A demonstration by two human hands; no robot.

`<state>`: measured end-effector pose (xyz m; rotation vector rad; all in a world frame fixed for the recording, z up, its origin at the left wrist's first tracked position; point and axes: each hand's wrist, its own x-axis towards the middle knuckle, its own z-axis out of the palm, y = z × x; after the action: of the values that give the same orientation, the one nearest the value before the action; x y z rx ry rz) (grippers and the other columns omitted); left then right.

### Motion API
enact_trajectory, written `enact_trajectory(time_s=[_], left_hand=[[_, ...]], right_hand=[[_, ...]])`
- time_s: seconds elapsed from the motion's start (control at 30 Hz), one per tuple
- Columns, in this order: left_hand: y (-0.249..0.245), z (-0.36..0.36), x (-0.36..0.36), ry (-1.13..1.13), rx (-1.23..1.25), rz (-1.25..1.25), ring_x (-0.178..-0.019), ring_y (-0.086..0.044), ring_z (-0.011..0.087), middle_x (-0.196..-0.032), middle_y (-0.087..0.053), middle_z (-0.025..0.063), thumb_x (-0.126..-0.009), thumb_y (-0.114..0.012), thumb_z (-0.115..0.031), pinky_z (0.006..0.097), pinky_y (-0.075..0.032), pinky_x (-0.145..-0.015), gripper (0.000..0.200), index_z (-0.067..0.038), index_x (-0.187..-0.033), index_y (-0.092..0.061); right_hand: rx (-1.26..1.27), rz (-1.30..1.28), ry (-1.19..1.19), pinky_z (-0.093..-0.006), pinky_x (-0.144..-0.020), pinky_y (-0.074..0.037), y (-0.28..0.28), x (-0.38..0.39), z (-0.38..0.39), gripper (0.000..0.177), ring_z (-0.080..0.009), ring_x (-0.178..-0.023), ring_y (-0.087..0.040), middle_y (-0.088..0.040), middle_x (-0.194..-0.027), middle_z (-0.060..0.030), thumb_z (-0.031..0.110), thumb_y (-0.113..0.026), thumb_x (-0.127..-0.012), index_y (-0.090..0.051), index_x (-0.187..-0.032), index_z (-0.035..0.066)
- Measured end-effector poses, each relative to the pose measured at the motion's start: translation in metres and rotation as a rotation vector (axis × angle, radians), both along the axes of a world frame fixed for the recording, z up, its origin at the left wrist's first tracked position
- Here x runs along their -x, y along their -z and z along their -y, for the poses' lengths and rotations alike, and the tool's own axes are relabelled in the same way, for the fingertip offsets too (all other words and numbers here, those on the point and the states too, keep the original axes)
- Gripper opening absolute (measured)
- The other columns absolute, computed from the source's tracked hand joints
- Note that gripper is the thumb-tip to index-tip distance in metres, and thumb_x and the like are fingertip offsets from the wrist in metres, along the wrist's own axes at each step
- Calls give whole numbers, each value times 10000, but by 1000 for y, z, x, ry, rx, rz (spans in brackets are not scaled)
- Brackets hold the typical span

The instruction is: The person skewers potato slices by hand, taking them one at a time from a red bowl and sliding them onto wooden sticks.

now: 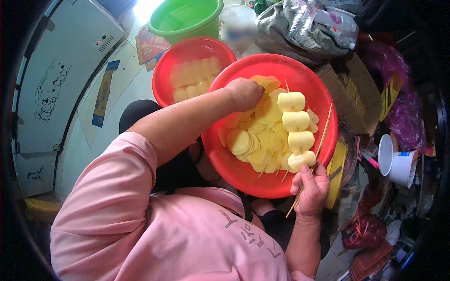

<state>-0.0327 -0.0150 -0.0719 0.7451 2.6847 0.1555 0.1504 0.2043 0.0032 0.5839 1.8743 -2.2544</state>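
Observation:
My right hand (311, 189) is closed at the near right rim of a big red basin (218, 157). It grips a long thin bamboo skewer (324, 133), and its thumb presses against the lowest bundle of a skewer of stacked potato slices (300, 121). Several thick pale-yellow bundles sit spaced along that skewer, its tip poking out at the far end. Inside the basin, my left hand (246, 95) has its fingers curled down at the loose potato slices (255, 126); its fingertips are hidden. More skewered slices (313, 121) lie partly behind the held skewer.
A smaller red basin (161, 70) with pale pieces in cloudy liquid stands behind on the left. Beyond it is a green tub (185, 21). A sack with plastic bottles (302, 21), cardboard (349, 91) and a white cup (401, 166) crowd the right. A white cabinet (65, 89) stands left.

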Motion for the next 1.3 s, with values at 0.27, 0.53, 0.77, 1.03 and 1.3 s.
enact_trajectory(time_s=[0.27, 0.53, 0.77, 1.03, 1.3], left_hand=[[-27, 8, 8, -44, -108, 71, -822, -647, 302, -871, -667, 127, -707, -577, -128, 393, -514, -756, 283, -116, -975, -667], [-68, -1, 2, -907, -1443, 758, -790, -642, 270, -907, -605, 136, -794, -541, -34, 359, -570, -652, 208, 18, -994, -570], [-51, -2, 12, -938, -1715, 818, -846, -610, 273, -948, -576, 144, -793, -522, -25, 358, -551, -711, 213, 22, -1000, -542], [-60, -5, 5, -978, -1645, 708, -845, -618, 221, -929, -588, 91, -766, -572, 13, 331, -559, -700, 228, -27, -987, -534], [-59, -12, 1, -974, -1618, 687, -832, -630, 213, -905, -601, 69, -747, -610, 58, 340, -569, -703, 283, -44, -996, -523]], right_hand=[[-16, 34, -38, -191, -421, -361, -2, -1, 3, 119, -75, -437, -454, -547, -603, -21, 131, -551, -891, -550, -923, 17], [-5, 39, -86, -195, -423, -365, -2, -2, 5, 116, -78, -440, -462, -543, -601, -23, 125, -544, -888, -540, -918, 13], [-16, 5, -75, -200, -423, -365, -3, -2, 7, 113, -81, -438, -456, -536, -596, -24, 121, -542, -885, -531, -905, 10], [1, -19, -60, -201, -424, -365, -2, -2, 6, 132, -86, -441, -453, -532, -592, -30, 118, -542, -885, -532, -923, -7], [17, -50, -26, -201, -428, -364, -1, -3, 6, 150, -87, -445, -447, -530, -587, -39, 113, -540, -887, -534, -952, -22]])
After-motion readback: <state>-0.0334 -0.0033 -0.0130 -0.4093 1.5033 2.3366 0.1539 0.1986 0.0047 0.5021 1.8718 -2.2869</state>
